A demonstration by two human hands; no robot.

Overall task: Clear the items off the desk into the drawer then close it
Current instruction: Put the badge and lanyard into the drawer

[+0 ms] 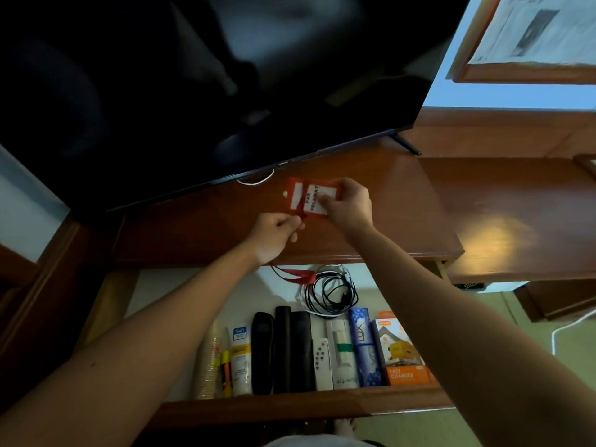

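At 12 o'clock on the brown wooden desk, the right hand pinched two red plastic pass cards while the left hand clamped their red lanyard, probably bundling it for the open wooden drawer at 6 o'clock.

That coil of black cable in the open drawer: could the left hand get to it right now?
Probably not at once. The left hand is up over the desk, pinching the red lanyard. Once freed, the way looks open: the black cable lies uncovered in the drawer below.
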